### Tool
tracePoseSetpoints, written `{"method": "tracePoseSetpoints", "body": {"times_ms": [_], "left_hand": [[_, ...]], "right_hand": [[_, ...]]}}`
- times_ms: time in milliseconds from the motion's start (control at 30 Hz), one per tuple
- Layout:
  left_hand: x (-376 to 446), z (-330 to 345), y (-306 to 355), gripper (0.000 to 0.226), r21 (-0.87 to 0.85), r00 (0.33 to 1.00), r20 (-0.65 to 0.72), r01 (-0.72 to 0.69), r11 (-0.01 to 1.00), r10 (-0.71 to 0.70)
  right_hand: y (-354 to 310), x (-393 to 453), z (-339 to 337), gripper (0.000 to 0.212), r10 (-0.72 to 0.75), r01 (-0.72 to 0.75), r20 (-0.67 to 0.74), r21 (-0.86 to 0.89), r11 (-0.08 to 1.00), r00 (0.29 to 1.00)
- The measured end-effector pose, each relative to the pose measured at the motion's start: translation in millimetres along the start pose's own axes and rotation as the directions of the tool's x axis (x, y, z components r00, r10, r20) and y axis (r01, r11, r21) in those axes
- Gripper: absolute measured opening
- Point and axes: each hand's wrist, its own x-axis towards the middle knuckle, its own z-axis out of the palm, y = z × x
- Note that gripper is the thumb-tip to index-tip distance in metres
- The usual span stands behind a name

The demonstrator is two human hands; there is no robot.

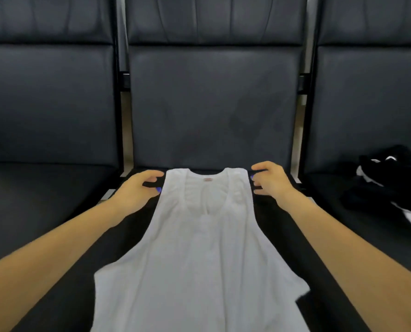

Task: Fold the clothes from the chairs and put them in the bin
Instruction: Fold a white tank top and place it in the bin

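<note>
White tank top (199, 248) flat on chair seat (137, 224); hands beside straps.

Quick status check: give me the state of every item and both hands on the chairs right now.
white tank top: unfolded, spread flat on the middle chair, neck away from the person.
left hand: at the top's left shoulder strap, fingers curled; grip unclear.
right hand: at the right strap, fingers curled; grip unclear.
black and white clothes: crumpled, unfolded, on the right chair.
middle chair: backrest bare.
</note>
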Motion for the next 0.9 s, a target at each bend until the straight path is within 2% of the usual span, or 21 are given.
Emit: {"method": "tracePoseSetpoints", "body": {"times_ms": [100, 200, 267, 333, 367, 433, 567, 633, 700, 767, 833, 900], "left_hand": [[-84, -22, -15, 0.038, -0.029, 0.994, 0.06, 0.093, 0.995, -0.091], [-157, -29, -31, 0.024, 0.068, 0.983, 0.045, 0.175, 0.982, -0.179], [-186, -28, -37, 0.026, 0.211, 0.98, -0.016, 0.199, 0.957, -0.2], [-207, -28, -37, 0.038, 0.343, 0.979, -0.084, 0.205, 0.917, -0.188], [-215, -29, -34, 0.04, 0.392, 0.978, -0.077, 0.21, 0.896, -0.195], [-227, -30, -26, 0.043, 0.49, 0.966, 0.023, 0.213, 0.845, -0.257], [-228, -24, -17, 0.041, 0.618, 0.941, 0.141, 0.161, 0.77, -0.309], [-221, -23, -13, 0.039, 0.529, 0.925, 0.182, 0.195, 0.826, -0.334], [-215, -22, -11, 0.037, 0.359, 0.931, 0.182, 0.238, 0.902, -0.318], [-218, -20, -8, 0.033, 0.151, 0.956, 0.071, 0.27, 0.951, -0.283], [-225, -20, -9, 0.028, 0.007, 0.963, -0.093, 0.253, 0.967, -0.251], [-233, -26, -14, 0.027, -0.028, 0.944, -0.238, 0.228, 0.973, -0.228]], "right_hand": [[12, -61, -24, 0.03, 0.079, -0.074, 0.036, -0.12, 0.99, 0.996], [22, -125, -38, 0.03, 0.027, -0.018, 0.025, -0.331, 0.943, 0.999], [27, -165, -48, 0.022, 0.014, 0.038, 0.08, -0.605, 0.796, 0.997], [33, -198, -58, 0.029, 0.032, 0.059, 0.102, -0.775, 0.63, 0.994], [35, -210, -62, 0.035, 0.038, 0.064, 0.106, -0.814, 0.578, 0.994], [36, -229, -67, 0.043, 0.033, 0.087, 0.122, -0.849, 0.521, 0.992], [28, -259, -65, 0.045, 0.045, 0.143, 0.193, -0.846, 0.514, 0.98], [27, -268, -58, 0.043, 0.047, 0.198, 0.255, -0.843, 0.5, 0.966], [29, -275, -50, 0.037, 0.026, 0.26, 0.303, -0.855, 0.449, 0.953], [33, -276, -45, 0.031, -0.028, 0.313, 0.329, -0.861, 0.4, 0.944], [34, -271, -46, 0.031, -0.039, 0.312, 0.324, -0.861, 0.402, 0.945], [33, -262, -53, 0.026, 0.036, 0.218, 0.275, -0.831, 0.512, 0.961]]}}
